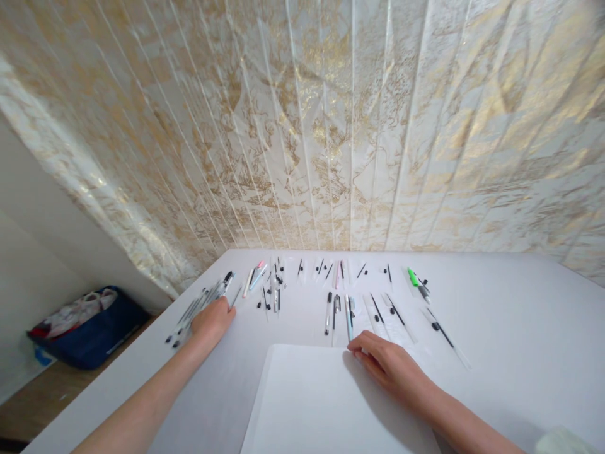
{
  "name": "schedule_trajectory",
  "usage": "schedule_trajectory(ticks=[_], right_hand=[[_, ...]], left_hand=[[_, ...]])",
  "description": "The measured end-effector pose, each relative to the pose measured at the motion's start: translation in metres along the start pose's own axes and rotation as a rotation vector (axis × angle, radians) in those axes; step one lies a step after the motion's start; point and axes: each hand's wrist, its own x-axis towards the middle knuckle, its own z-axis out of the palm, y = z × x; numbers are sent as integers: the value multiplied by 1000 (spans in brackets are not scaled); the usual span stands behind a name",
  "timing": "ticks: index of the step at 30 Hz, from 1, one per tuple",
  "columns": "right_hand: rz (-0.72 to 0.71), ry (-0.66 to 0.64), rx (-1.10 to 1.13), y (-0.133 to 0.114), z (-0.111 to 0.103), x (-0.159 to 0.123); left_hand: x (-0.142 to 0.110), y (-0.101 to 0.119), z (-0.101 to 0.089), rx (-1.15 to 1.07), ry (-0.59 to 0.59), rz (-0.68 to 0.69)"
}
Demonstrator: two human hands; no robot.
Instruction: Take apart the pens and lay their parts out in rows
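The left hand (213, 320) lay curled over clustered pens (190, 311), axes near-left to far-right. The half-curled right hand (385, 359) lay at the light-blue pen (348, 317), axis pointing away, beyond the white paper (302, 400). Neither grip was determinable.

Pens (347, 318) and pen parts (276, 290) lie across a table (520, 353) beyond the hands, paper (302, 403) between the forearms.

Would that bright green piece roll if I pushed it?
Likely yes: the green piece looks like a rounded tube, and the table seems smooth. Its plastic look suggests stiffness. Dark bits close by might stop it soon.
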Motion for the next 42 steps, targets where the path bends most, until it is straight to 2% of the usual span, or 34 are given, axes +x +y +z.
schedule_trajectory(ticks=[6, 9, 12, 15, 18, 21, 23, 26, 30, 32, 35, 37, 39, 40, 42], right_hand=[[-3, -5, -7, -1, 0, 1], [-6, -8, -17, 0, -1, 1], [8, -7, 12, 0, -1, 1], [31, 19, 88, -2, -3, 2], [91, 72, 231, -5, -7, 5], [184, 188, 483, -5, -14, 10], [223, 284, 670, -3, -20, 14], [281, 408, 882, 1, -28, 17], [322, 446, 1060, 6, -34, 17], [321, 392, 1123, 6, -34, 16], [345, 237, 1166, -2, -31, 13], [365, 127, 1179, -11, -28, 11], [381, 73, 1206, -18, -22, 9], [382, 65, 1226, -21, -19, 8], [398, 73, 1273, -23, -14, 8]], left_hand=[[0, 1, -4, -76, -14, -38], [-1, 4, -5, -146, 75, -46], [-10, 22, -7, -325, 194, 78], [-30, 59, -10, -660, 175, 275], [-60, 108, -13, -920, 36, 408], [-91, 154, -14, -1091, -146, 522], [-108, 179, -10, -1145, -264, 581], [-124, 206, -4, -1144, -360, 668], [-119, 223, -4, -1081, -482, 778], [-109, 225, -9, -1136, -494, 724], [-98, 226, -17, -1359, -549, 618], [-99, 225, -17, -1510, -716, 614], [-105, 225, -13, -1593, -909, 602], [-109, 225, -10, -1608, -977, 581], [-116, 225, -3, -1630, -1026, 530]])
